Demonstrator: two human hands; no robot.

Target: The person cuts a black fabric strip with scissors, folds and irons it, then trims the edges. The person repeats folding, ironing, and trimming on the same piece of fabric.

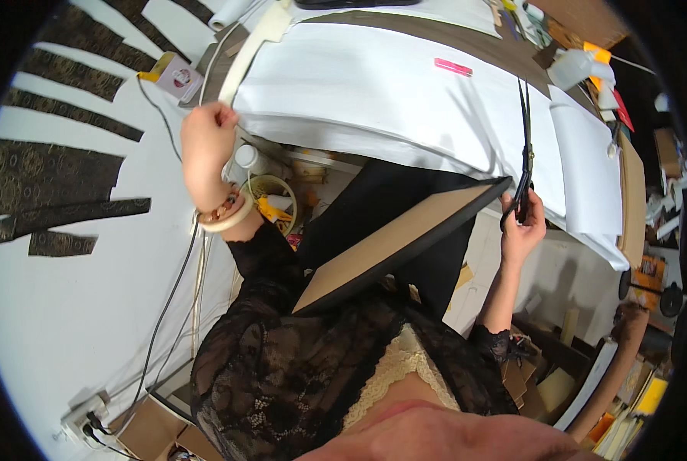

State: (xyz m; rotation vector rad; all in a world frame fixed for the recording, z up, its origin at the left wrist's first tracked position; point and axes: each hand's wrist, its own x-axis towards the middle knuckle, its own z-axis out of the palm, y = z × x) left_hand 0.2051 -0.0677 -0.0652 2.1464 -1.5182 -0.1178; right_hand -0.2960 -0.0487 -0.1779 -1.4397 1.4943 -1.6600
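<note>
My left hand [206, 142] is closed in a pinch at the near end of a cream strip [249, 63], which runs along the left edge of the white-covered table [343, 84]. My right hand [524, 223] grips black-handled scissors [528, 154] by the finger loops. Their blades point away from me, slightly parted, over the table's right part. Across my lap leans a flat tan board [405, 235] with a black border, tilted. Its far right corner comes close to my right hand; whether they touch, I cannot tell.
A small pink object [452, 67] lies on the table. White sheeting [593, 165] hangs at its right end, near a clear bottle [570, 69]. Dark patterned strips [59, 173] and a small box [178, 77] are at left. Below stands a bin [291, 207]; cables [170, 296] hang nearby.
</note>
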